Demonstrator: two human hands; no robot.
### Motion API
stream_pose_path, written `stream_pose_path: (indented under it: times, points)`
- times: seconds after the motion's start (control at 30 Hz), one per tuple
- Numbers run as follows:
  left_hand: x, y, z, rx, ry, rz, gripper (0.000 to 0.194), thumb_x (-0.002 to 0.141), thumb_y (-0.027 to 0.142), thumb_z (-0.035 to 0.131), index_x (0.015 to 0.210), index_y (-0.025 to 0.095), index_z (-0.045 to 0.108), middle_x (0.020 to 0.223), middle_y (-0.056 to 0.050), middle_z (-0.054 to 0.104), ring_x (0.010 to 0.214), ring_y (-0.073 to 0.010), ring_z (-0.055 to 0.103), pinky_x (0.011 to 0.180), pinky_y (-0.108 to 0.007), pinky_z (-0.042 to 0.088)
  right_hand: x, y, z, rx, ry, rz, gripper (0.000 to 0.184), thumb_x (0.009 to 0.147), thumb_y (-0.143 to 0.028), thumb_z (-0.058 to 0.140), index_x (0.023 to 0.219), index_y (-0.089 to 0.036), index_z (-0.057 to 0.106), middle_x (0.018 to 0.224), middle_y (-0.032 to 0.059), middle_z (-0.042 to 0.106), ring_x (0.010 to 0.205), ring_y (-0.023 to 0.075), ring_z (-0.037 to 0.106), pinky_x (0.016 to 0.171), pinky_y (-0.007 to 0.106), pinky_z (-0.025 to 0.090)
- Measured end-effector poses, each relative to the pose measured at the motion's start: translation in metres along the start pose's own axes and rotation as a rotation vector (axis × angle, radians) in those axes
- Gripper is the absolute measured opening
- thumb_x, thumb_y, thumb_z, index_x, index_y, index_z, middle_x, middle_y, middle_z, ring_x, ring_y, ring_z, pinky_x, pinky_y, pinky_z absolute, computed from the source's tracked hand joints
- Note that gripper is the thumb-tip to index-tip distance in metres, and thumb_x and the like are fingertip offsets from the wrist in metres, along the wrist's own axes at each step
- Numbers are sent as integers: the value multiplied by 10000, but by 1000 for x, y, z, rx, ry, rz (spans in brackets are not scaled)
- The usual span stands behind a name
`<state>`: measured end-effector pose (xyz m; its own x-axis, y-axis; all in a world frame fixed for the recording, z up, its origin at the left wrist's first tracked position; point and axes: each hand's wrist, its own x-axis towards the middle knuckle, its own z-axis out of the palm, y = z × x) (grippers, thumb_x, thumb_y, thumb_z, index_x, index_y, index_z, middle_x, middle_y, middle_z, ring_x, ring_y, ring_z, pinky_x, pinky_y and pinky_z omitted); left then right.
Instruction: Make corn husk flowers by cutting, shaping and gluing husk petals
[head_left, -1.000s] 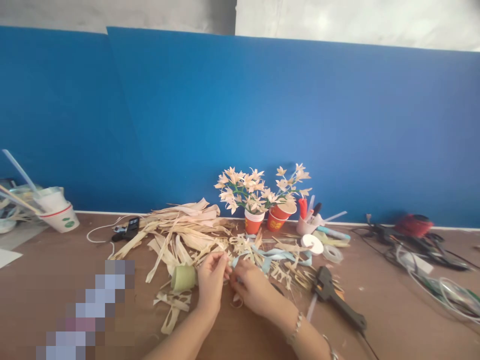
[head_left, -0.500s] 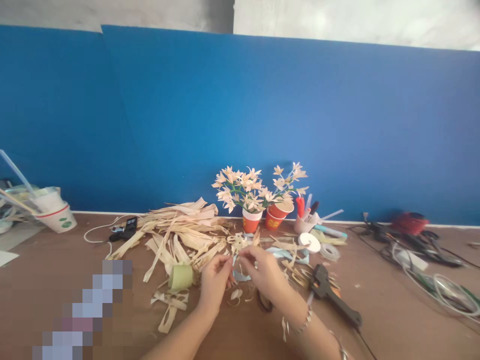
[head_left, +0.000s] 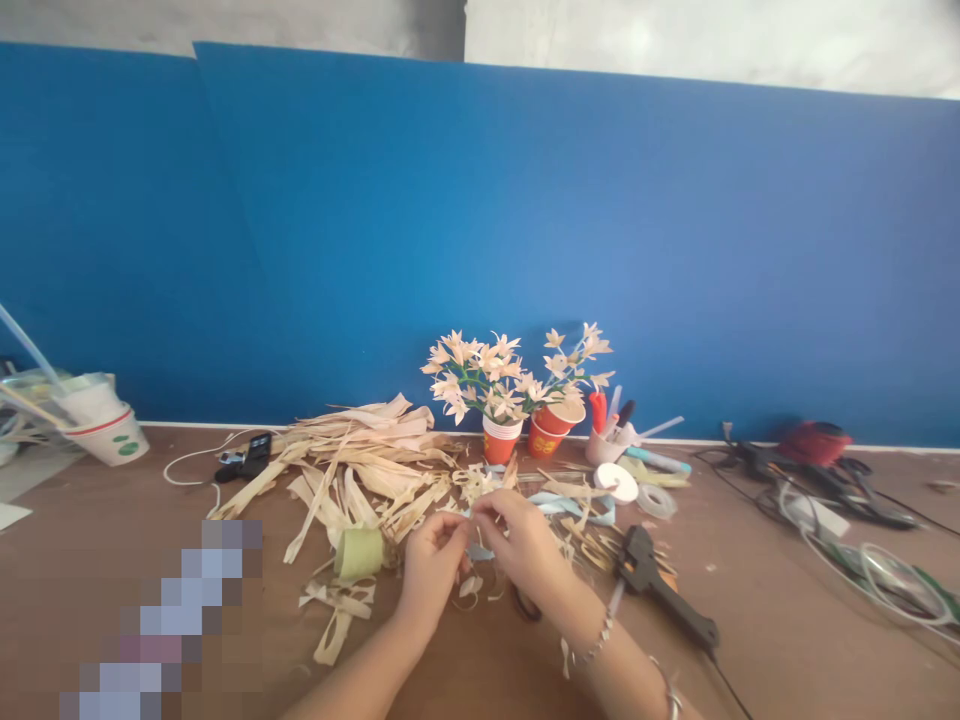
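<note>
"Fingers (head_left: 454, 541) first: how did they stand in the head view?"

"Thumb and forefinger were drawn close on each side, with the left hand (head_left: 427, 568) and the right hand (head_left: 529, 545) nearly meeting above the middle of the counter (head_left: 484, 665). Anything between the tips was too small and too hidden to make out, so I couldn't tell whether either pair was clamped on something."

"And what lay nearest to them?"

"A pale blue strip (head_left: 480, 552). The piece that showed sat in the gap between the hands, just below the fingertips, and the right hand looked the nearer of the two. Whether it was touched, I couldn't say."

"Which way did its long axis run?"

"The visible bit ran roughly crosswise, left to right. Its full length wasn't clear, because the right hand covered that side."

"What else was about?"

"Some curled pale scraps (head_left: 471, 590) lay between the hands, on the wearer's side of the strip. A green cup or roll (head_left: 360, 555) was just left of the left hand, and a glue gun (head_left: 670, 598) rested to the right of the right hand. Dry husks (head_left: 382, 480) spread out beyond the left hand, and farther back pale flowers (head_left: 487, 360) stood in a red cup (head_left: 500, 450)."
</note>
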<state>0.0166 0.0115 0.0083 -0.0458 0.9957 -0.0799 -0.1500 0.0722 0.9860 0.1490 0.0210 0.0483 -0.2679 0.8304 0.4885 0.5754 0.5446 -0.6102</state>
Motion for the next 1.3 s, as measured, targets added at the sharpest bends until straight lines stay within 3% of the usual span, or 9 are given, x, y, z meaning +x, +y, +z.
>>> stream_pose_path:
  times: [0.6,1.17,1.3]
  points:
    - [-3,0,0,61,-8,84,190,703,353,608,708,163,589,398,66,470,357,-86,419,365,-182,297,0,-2,0,-60,32,-8,162,771,-53,520,794,-186,609,773,48,641,736,179,584,684,286,471]
    - [-5,3,1,60,-22,60,235,694,402,631,706,169,604,387,67,464,348,-86,388,372,-193,286,-1,-3,3,-101,29,4,157,788,-74,500,817,-184,608,794,54,640,749,180,581,692,286,465]
    - [-4,6,2,6,-16,47,286,667,445,659,694,169,590,437,59,490,360,-80,403,361,-185,259,0,-5,-2,-103,41,22,116,803,-152,540,881,-186,617,815,59,651,756,188,591,705,298,470]
